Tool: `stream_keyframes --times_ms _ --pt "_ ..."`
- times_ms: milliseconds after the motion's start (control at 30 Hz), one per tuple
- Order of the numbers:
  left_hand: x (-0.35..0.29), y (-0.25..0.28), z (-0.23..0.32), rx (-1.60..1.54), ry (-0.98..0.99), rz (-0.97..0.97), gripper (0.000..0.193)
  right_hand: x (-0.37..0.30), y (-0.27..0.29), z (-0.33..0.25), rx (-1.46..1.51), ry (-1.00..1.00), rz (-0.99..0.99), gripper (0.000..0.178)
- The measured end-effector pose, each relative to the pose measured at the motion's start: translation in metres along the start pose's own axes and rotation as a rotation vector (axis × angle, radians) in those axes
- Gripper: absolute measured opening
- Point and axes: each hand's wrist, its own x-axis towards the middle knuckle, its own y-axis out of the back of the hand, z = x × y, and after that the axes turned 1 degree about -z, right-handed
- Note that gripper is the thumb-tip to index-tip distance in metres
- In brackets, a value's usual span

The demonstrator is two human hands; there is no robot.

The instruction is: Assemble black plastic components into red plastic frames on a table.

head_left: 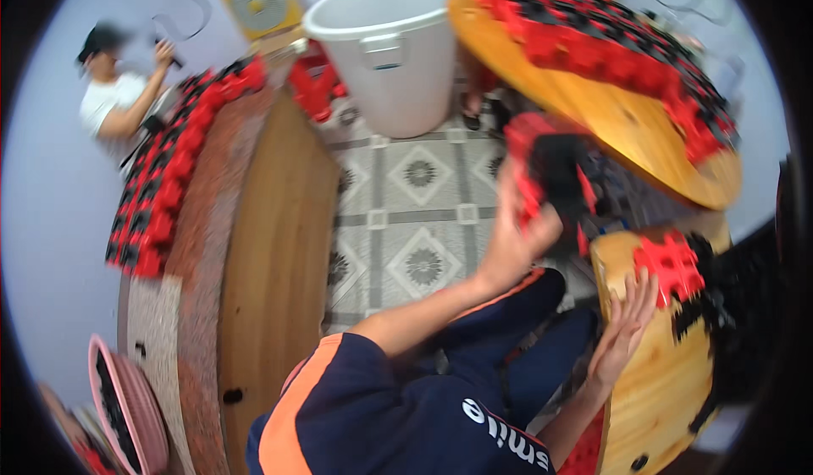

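Observation:
My left hand (pixel 527 225) is raised over the floor beside the round table and is closed around a red and black moulded plastic part (pixel 550 166). Motion smears that part, and its exact kind cannot be made out. My right hand (pixel 625 327) lies at the wooden work table (pixel 652 390), fingers stretched out and apart. Its fingertips touch or nearly touch a red plastic piece (pixel 673 265) with rows of openings, lying on the table's far side. Small black plastic pieces (pixel 720 297) are heaped along that table's right edge.
Rows of red and black parts cover the round wooden table (pixel 483 47) and the stone-topped counter (pixel 216 212) on the left. A large white bin (pixel 406 77) stands ahead on the tiled floor. There is a pink basket (pixel 140 399) at lower left. Another person (pixel 118 102) stands beyond the counter.

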Motion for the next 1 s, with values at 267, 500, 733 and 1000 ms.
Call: stream_keyframes --times_ms 267,500,733,1000 --pt "0.193 0.343 0.184 0.222 -0.361 1.371 0.094 -0.041 0.03 0.054 -0.255 -0.388 -0.097 0.041" --pt "0.222 0.615 0.205 -0.14 -0.132 1.221 0.034 -0.086 0.039 0.057 -0.416 -0.536 0.007 0.034" --pt "0.169 0.569 0.12 -0.084 0.081 0.886 0.045 -0.102 0.027 0.02 -0.47 -0.66 0.146 0.029" --pt "0.156 0.173 0.073 0.376 -0.506 0.472 0.03 -0.01 0.057 0.035 -1.198 0.187 0.467 0.04"
